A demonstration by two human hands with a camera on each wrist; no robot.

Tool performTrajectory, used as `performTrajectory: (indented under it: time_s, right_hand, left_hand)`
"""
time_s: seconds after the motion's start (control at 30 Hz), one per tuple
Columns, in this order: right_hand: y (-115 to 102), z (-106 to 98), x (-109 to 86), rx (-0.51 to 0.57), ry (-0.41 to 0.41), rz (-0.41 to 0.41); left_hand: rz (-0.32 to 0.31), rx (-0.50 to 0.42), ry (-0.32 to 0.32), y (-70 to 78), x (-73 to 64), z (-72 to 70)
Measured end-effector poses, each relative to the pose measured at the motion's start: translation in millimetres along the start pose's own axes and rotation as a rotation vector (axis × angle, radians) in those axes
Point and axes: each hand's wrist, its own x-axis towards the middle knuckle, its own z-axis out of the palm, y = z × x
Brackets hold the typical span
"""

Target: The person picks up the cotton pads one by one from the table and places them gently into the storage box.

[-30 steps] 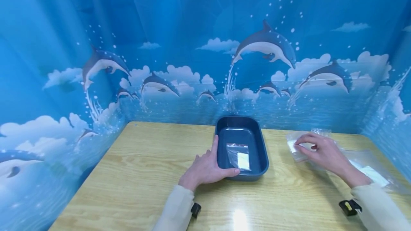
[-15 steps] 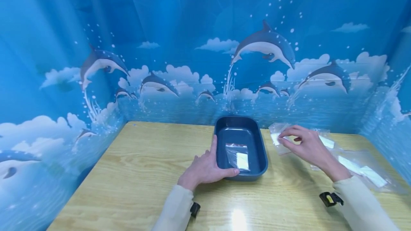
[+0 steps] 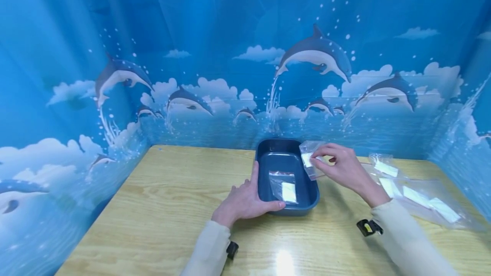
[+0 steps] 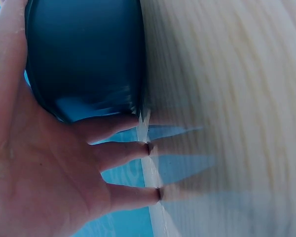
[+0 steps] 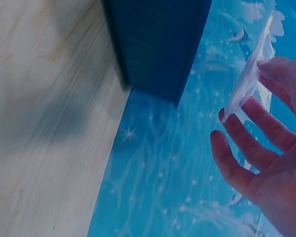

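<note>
A dark blue rectangular tray (image 3: 281, 161) stands at the table's back edge, with one small clear zip bag (image 3: 277, 184) holding a white slip lying inside. My left hand (image 3: 245, 201) rests at its front left corner, thumb across the front rim and index finger along the left side. In the left wrist view, straight fingers touch the table beside the tray (image 4: 86, 54). Thumb and fingertips of my right hand (image 3: 339, 167) pinch another clear zip bag (image 3: 306, 160) with a white slip, over the tray's right rim. The right wrist view shows this bag (image 5: 244, 86) edge-on.
More clear bags (image 3: 385, 168) with white slips lie on the wooden table (image 3: 165, 207) at the right, a larger clear bag (image 3: 437, 195) among them. A blue dolphin-print curtain (image 3: 215, 126) hangs right behind the table.
My right hand has carried the pinched zip bag leftward from the bags at the right to the tray's right rim. The left hand and tray have stayed put.
</note>
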Motion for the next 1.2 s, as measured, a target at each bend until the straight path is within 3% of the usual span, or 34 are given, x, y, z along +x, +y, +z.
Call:
performTrajectory:
  time_s: [0.37, 0.87, 1.2]
  right_hand:
    - [-12, 22, 16.2, 0.002, -0.003, -0.023]
    - [-14, 47, 26.6, -0.126, -0.159, 0.054]
    - [-21, 57, 34.6, -0.171, -0.203, 0.065]
  left_hand:
    - [0.009, 0.005, -0.007, -0.9, 0.2, -1.6]
    - [0.007, 0.015, -0.010, -0.3, 1.1, -0.7]
    - [0.024, 0.005, -0.013, -1.1, 1.2, -0.9]
